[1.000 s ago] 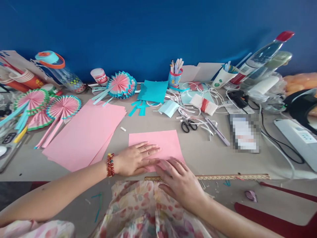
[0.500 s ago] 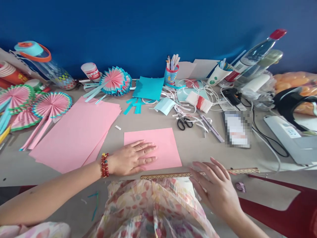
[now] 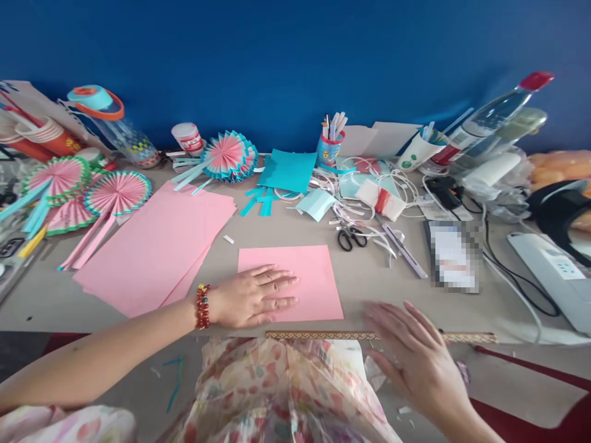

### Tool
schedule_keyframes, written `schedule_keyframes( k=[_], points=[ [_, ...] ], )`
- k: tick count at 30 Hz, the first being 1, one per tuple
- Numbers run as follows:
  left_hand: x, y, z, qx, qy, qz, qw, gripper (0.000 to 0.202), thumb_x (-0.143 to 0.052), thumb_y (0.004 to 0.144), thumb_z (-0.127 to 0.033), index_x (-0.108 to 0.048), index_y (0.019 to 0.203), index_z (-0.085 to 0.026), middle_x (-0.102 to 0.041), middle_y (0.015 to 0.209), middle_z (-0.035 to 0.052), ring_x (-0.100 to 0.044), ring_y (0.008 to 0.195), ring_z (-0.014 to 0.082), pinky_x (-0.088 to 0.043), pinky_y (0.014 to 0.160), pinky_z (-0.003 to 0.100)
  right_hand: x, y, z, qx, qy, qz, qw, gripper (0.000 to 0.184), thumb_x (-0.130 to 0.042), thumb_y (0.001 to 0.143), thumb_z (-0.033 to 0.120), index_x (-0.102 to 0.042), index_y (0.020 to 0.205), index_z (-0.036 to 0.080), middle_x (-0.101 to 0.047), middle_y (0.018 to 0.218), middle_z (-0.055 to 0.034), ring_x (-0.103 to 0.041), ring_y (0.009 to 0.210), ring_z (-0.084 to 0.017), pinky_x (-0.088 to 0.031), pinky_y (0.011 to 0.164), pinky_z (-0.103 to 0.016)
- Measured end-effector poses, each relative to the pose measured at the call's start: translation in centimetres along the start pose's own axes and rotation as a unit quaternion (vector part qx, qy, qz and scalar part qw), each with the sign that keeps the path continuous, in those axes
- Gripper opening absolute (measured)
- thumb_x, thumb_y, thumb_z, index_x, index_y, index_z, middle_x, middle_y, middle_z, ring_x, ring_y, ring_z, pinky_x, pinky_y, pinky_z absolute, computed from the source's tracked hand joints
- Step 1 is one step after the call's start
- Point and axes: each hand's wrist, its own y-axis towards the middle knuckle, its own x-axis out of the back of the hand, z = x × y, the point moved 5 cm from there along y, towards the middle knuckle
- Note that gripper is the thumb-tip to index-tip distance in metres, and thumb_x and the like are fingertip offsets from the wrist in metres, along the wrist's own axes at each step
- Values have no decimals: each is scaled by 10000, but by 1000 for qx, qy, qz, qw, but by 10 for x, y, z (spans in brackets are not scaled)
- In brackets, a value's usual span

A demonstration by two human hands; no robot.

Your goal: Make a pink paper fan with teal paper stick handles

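A pink sheet of paper (image 3: 316, 283) lies on the table in front of me. Flat on its left part rests my left hand (image 3: 258, 296), fingers spread, with a beaded bracelet at the wrist. To the right of the sheet, my right hand (image 3: 410, 344) hovers over the table's front edge, fingers extended and slightly blurred, holding nothing. A patterned ruler-like strip (image 3: 318, 335) lies along that edge and passes behind my right hand, which hides part of it.
Left are a pink paper stack (image 3: 152, 246) and pleated paper fans (image 3: 117, 192). Behind the sheet sit teal paper (image 3: 287, 170), scissors (image 3: 351, 239), a utility knife (image 3: 404, 251) and tangled white strips. A phone (image 3: 455, 255) and a power strip (image 3: 549, 271) lie right.
The head view has shifted, moving the table items right and slightly down. My right hand has moved a little right and its fingers are more blurred. My left hand stays flat on the sheet.
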Motion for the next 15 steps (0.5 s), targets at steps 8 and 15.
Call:
schedule_keyframes(
  k=[8,15],
  points=[
    [0,0,0,-2,3,13,1000,574,-445,994,-419,-293,1529,-278,-191,1634,89,-202,1495,267,-154,1225,476,-12,101,31,16,108,18,994,455,-395,999,215,-455,1445,148,-492,1485,-89,-453,1357,-253,-429,1091,-423],
    [1,1,0,-5,-1,8,1000,618,-459,989,-397,-228,1552,-291,-131,1642,90,-164,1505,272,-158,1219,505,-53,122,38,37,71,14,997,495,-361,986,142,-413,1479,123,-459,1501,-116,-437,1383,-253,-385,1148,-453]
  ],
)
